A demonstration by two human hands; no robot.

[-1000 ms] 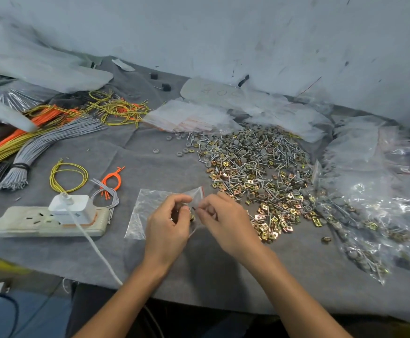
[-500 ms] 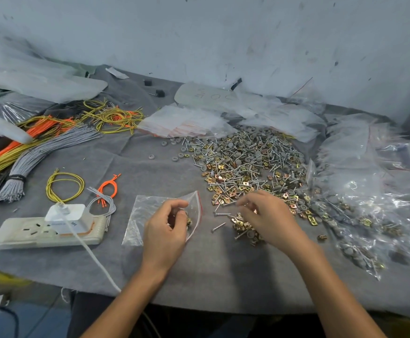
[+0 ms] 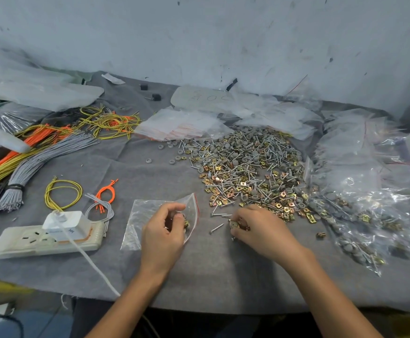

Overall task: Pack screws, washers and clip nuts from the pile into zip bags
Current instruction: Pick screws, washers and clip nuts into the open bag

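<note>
A clear zip bag point(image 3: 142, 215) with a red seal strip lies on the grey cloth. My left hand point(image 3: 163, 234) pinches its open mouth, and a few brass parts show inside by my fingertips. The pile of screws, grey washers and brass clip nuts point(image 3: 245, 169) spreads out behind and to the right. At the pile's near edge my right hand point(image 3: 262, 229) curls its fingers round brass clip nuts point(image 3: 234, 224). Two loose screws point(image 3: 216, 228) lie between my hands.
Filled zip bags point(image 3: 360, 215) are heaped at the right. A stack of flat zip bags point(image 3: 179, 125) lies behind the pile. A power strip with a charger point(image 3: 50, 236) sits at the left, with bundles of grey, yellow and orange wires point(image 3: 35, 154) beyond it.
My right hand left the bag's mouth, reached to the pile and drew back toward me with clip nuts under its fingers. My left hand has kept its hold on the bag.
</note>
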